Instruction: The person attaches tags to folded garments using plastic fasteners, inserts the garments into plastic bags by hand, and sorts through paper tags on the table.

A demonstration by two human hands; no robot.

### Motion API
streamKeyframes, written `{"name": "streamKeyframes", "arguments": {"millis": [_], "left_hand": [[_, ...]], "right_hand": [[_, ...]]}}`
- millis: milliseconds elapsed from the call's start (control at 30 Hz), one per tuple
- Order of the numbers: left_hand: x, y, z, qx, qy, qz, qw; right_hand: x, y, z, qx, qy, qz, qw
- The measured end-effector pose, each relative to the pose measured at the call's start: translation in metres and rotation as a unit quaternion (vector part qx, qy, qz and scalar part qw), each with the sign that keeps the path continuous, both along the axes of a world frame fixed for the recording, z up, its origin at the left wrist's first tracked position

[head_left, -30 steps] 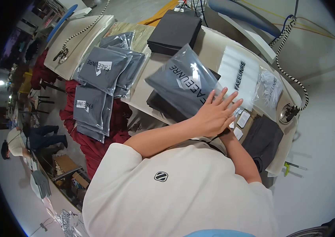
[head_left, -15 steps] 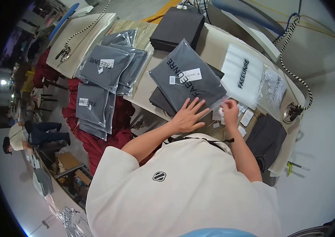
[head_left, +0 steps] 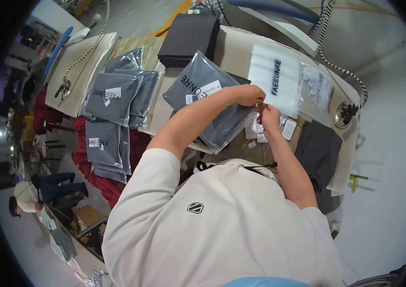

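A clear plastic bag (head_left: pixel 219 130) with a folded dark grey garment inside lies on the table in front of me, printed with black letters and showing a white label (head_left: pixel 211 88). My left hand (head_left: pixel 252 94) reaches across it and is closed in a pinch at its right corner. Right beside it, my right hand (head_left: pixel 271 119) is closed too, fingertips meeting the left ones at the bag's edge. The exact spot they pinch is small and partly covered by the fingers. White tags (head_left: pixel 253 131) with strings lie below my right hand.
Filled bags (head_left: pixel 112 98) are piled on the left, some over red cloth (head_left: pixel 82 165). A dark folded stack (head_left: pixel 188 38) stands at the back. White printed bags (head_left: pixel 274 79) lie at right, near a dark garment (head_left: pixel 318 150). A person (head_left: pixel 45 191) works at far left.
My left hand has lifted off the bag's front, where it lay spread, and moved to the right corner to meet my right hand. The view has shifted slightly.
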State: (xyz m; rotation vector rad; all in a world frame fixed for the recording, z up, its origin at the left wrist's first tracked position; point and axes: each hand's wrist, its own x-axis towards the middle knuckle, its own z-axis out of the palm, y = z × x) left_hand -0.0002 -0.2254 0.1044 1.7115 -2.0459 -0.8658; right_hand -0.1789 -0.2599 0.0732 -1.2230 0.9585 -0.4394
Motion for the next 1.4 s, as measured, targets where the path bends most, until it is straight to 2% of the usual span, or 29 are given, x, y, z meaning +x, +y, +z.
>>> {"name": "streamKeyframes", "arguments": {"millis": [167,200,300,333,367,433,467,533,567,600,667,733,767,800,867,933,967,1000,1100,1133,1200,1267,1333,1400], "left_hand": [[0.0,-0.015,-0.004,-0.077,0.042,-0.036,0.995],[-0.002,-0.021,-0.005,-0.106,0.048,-0.017,0.993],[-0.006,-0.029,-0.006,-0.163,0.062,0.031,0.984],[-0.009,-0.03,-0.003,-0.169,0.037,0.06,0.983],[-0.012,-0.029,-0.001,-0.174,0.01,0.092,0.98],[-0.017,-0.027,-0.007,-0.179,-0.008,0.162,0.97],[-0.017,-0.02,-0.014,-0.18,-0.005,0.207,0.962],[-0.033,0.03,0.014,-0.349,0.042,0.286,0.892],[-0.039,0.064,0.027,-0.35,0.05,0.322,0.878],[-0.049,0.098,0.035,-0.352,0.064,0.353,0.865],[-0.067,0.179,0.046,-0.1,0.212,0.478,0.847],[-0.079,0.234,0.018,0.093,0.383,0.604,0.692],[-0.075,0.242,0.021,0.091,0.378,0.612,0.688],[-0.074,0.252,0.025,0.088,0.547,0.61,0.567],[-0.072,0.272,0.03,0.045,0.814,0.52,0.255],[-0.049,0.263,-0.015,-0.005,0.837,0.496,0.231],[-0.038,0.26,-0.031,-0.041,0.86,0.462,0.214],[-0.032,0.263,-0.028,-0.059,0.86,0.461,0.208],[-0.015,0.275,0.005,-0.222,0.763,0.487,0.361],[-0.005,0.287,0.018,-0.234,0.761,0.491,0.355],[0.023,0.326,0.04,-0.261,0.674,0.559,0.407],[0.054,0.378,0.049,-0.32,0.656,0.559,0.394],[0.083,0.441,0.043,-0.349,0.59,0.609,0.399],[0.108,0.502,0.036,-0.398,0.559,0.623,0.375]], "right_hand": [[-0.007,0.015,0.012,-0.017,0.061,-0.008,0.998],[-0.011,0.023,0.012,-0.017,0.062,-0.015,0.998],[-0.039,0.068,0.015,0.08,0.137,0.137,0.978],[-0.049,0.082,0.019,0.111,0.149,0.19,0.964],[-0.054,0.085,0.024,0.111,0.151,0.197,0.962],[-0.058,0.084,0.032,0.21,0.091,0.245,0.942],[-0.057,0.08,0.022,0.183,0.067,0.256,0.947],[-0.052,0.079,0.018,0.163,0.033,0.252,0.953],[-0.051,0.079,0.029,0.168,0.027,0.228,0.959],[-0.051,0.077,0.03,0.169,0.024,0.253,0.952],[-0.052,0.068,0.03,0.193,-0.011,0.235,0.953],[-0.047,0.063,0.042,0.193,-0.019,0.264,0.945],[-0.044,0.066,0.049,0.196,-0.022,0.287,0.937],[-0.041,0.071,0.055,0.199,-0.023,0.314,0.928],[-0.03,0.084,0.066,0.177,-0.015,0.391,0.903],[-0.018,0.098,0.074,0.118,-0.002,0.506,0.855],[-0.013,0.105,0.076,0.114,-0.001,0.522,0.845],[-0.008,0.111,0.079,0.098,0.014,0.547,0.831],[0.011,0.127,0.092,0.06,0.046,0.608,0.79],[0.016,0.136,0.102,0.07,0.033,0.607,0.791],[0.022,0.15,0.118,0.096,0.009,0.601,0.793],[0.031,0.157,0.124,0.076,0.023,0.613,0.786],[0.037,0.162,0.127,0.04,0.045,0.613,0.788],[0.038,0.158,0.117,0.028,0.047,0.596,0.801]]}}
